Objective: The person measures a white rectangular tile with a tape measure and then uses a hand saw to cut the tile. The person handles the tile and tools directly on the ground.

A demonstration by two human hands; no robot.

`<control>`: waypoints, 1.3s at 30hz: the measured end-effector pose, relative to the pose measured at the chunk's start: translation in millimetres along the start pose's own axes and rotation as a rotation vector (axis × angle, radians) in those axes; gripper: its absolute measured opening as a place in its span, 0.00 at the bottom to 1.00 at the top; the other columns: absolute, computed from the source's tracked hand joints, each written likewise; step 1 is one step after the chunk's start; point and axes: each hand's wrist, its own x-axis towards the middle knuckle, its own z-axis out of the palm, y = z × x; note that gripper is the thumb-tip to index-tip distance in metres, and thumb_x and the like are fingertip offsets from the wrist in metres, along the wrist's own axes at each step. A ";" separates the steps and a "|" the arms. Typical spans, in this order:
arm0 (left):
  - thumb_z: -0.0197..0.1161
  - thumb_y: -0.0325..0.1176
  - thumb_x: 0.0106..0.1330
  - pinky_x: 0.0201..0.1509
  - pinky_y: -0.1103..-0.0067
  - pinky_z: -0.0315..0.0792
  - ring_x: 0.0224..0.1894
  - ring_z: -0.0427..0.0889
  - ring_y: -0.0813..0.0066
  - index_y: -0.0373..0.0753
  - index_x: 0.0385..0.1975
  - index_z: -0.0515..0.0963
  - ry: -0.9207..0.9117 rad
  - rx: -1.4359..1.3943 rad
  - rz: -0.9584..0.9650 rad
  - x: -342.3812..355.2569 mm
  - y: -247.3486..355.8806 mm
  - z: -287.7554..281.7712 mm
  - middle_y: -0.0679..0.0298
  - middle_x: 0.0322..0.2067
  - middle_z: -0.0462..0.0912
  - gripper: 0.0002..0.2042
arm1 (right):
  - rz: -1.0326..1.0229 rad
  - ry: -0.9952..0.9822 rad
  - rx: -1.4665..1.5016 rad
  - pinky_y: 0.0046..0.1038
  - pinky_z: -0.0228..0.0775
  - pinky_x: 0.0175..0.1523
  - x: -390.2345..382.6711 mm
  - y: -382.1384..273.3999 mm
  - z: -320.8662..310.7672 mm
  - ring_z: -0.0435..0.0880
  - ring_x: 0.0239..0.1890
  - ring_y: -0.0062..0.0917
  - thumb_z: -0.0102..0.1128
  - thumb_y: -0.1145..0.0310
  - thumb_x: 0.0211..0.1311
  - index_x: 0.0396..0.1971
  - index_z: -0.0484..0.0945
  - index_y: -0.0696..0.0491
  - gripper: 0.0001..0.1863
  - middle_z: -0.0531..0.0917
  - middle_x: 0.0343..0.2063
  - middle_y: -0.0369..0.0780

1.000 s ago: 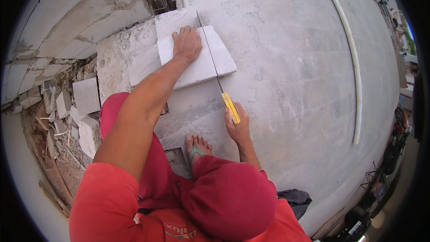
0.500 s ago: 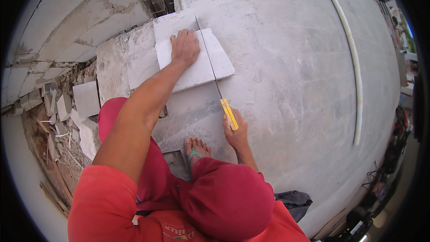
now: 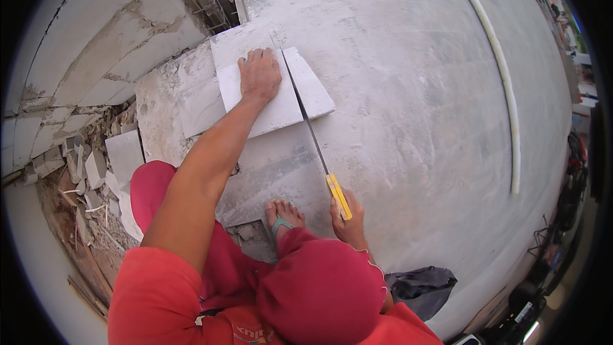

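Note:
A white lightweight block (image 3: 278, 112) lies over another pale block (image 3: 231, 43). My left hand (image 3: 260, 78) rests on top of it, palm down with the fingers reaching toward its far edge. My right hand (image 3: 350, 222) grips the yellow handle of a hand saw (image 3: 339, 197). The saw's long, thin blade runs away from me into a dark, straight cut through the block, just right of my left hand. To the right of the blade lies the narrower section of block (image 3: 311, 86). Part of the blade is hidden inside the cut.
Rough block masonry (image 3: 159, 99) and a block wall (image 3: 105, 32) stand on the left, with broken rubble (image 3: 96, 169) below. A long white pipe (image 3: 504, 70) lies on the grey floor (image 3: 408, 108) at right. A black plastic bag (image 3: 424, 287) sits near my right side.
My right hand has pulled the saw back toward me, so more blade shows on the near side of the block. My left hand stays on the block. The cut looks wider.

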 end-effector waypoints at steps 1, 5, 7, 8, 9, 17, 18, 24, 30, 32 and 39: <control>0.54 0.39 0.80 0.74 0.55 0.60 0.64 0.76 0.60 0.38 0.58 0.82 0.025 0.001 0.010 -1.8 1.1 -2.6 0.56 0.54 0.83 0.16 | 0.015 -0.010 -0.003 0.37 0.79 0.39 -1.5 1.0 1.0 0.90 0.33 0.43 0.64 0.71 0.73 0.57 0.82 0.60 0.16 0.86 0.34 0.53; 0.56 0.39 0.79 0.74 0.56 0.61 0.65 0.76 0.58 0.35 0.61 0.80 0.181 -0.006 0.141 -20.1 20.9 -18.3 0.54 0.55 0.83 0.19 | 0.052 -0.042 -0.025 0.36 0.80 0.41 35.5 6.1 26.4 0.91 0.35 0.43 0.64 0.70 0.74 0.59 0.82 0.60 0.18 0.86 0.35 0.53; 0.56 0.39 0.79 0.75 0.55 0.60 0.64 0.77 0.58 0.36 0.61 0.80 0.245 0.001 0.183 -30.4 26.8 -19.6 0.55 0.55 0.83 0.18 | 0.063 -0.037 -0.013 0.35 0.81 0.42 49.3 6.2 34.4 0.91 0.36 0.42 0.63 0.70 0.74 0.60 0.82 0.60 0.19 0.87 0.36 0.53; 0.57 0.39 0.79 0.76 0.55 0.59 0.64 0.77 0.58 0.36 0.61 0.81 0.282 0.007 0.204 -32.4 27.2 -20.6 0.55 0.55 0.82 0.18 | 0.073 -0.028 0.004 0.35 0.81 0.42 52.5 5.0 36.5 0.91 0.36 0.42 0.63 0.70 0.74 0.60 0.82 0.60 0.19 0.87 0.36 0.53; 0.57 0.39 0.79 0.76 0.54 0.59 0.64 0.77 0.58 0.37 0.62 0.80 0.285 0.008 0.200 -35.2 27.8 -22.5 0.55 0.56 0.82 0.19 | 0.092 -0.019 0.019 0.35 0.81 0.43 53.3 5.2 37.7 0.91 0.36 0.41 0.63 0.70 0.74 0.60 0.82 0.60 0.19 0.87 0.36 0.53; 0.60 0.44 0.78 0.75 0.56 0.59 0.65 0.74 0.56 0.40 0.69 0.75 0.338 0.081 0.264 -88.2 35.0 -54.1 0.55 0.59 0.79 0.24 | 0.021 0.064 0.214 0.32 0.81 0.46 -2.9 -9.0 -11.1 0.91 0.39 0.35 0.65 0.72 0.73 0.60 0.82 0.62 0.19 0.89 0.40 0.51; 0.62 0.44 0.77 0.74 0.56 0.59 0.65 0.74 0.55 0.41 0.70 0.74 0.324 0.075 0.275 -99.5 40.2 -65.5 0.55 0.59 0.79 0.26 | 0.036 0.066 0.228 0.32 0.81 0.46 -8.6 -12.9 -19.5 0.92 0.40 0.35 0.65 0.72 0.72 0.60 0.82 0.62 0.20 0.89 0.41 0.51; 0.81 0.54 0.57 0.75 0.56 0.58 0.67 0.72 0.50 0.36 0.76 0.67 -0.070 0.235 0.335 -130.7 71.7 -153.0 0.51 0.60 0.78 0.49 | 0.021 0.138 0.203 0.32 0.82 0.42 -37.9 -4.8 -44.0 0.91 0.36 0.36 0.66 0.71 0.72 0.61 0.81 0.62 0.20 0.88 0.38 0.51; 0.86 0.48 0.48 0.67 0.57 0.69 0.59 0.78 0.45 0.29 0.69 0.71 -0.396 -0.003 0.273 -112.8 47.0 -165.0 0.46 0.53 0.80 0.49 | 0.056 -0.025 0.192 0.33 0.79 0.38 -64.6 -32.2 -62.5 0.88 0.31 0.41 0.68 0.71 0.70 0.58 0.83 0.61 0.20 0.86 0.34 0.49; 0.86 0.47 0.48 0.67 0.56 0.70 0.59 0.79 0.43 0.27 0.67 0.72 -0.390 0.018 0.273 -120.9 37.8 -169.6 0.43 0.54 0.80 0.48 | 0.012 -0.061 0.201 0.37 0.80 0.35 -67.1 -43.1 -68.1 0.88 0.30 0.45 0.69 0.68 0.70 0.58 0.81 0.59 0.20 0.86 0.33 0.50; 0.86 0.48 0.47 0.68 0.55 0.70 0.59 0.78 0.40 0.27 0.68 0.72 -0.318 0.044 0.266 -144.1 14.2 -167.1 0.42 0.55 0.79 0.49 | 0.035 -0.194 0.129 0.42 0.81 0.35 -24.5 -29.5 -34.7 0.88 0.32 0.52 0.68 0.63 0.72 0.60 0.79 0.55 0.22 0.87 0.32 0.53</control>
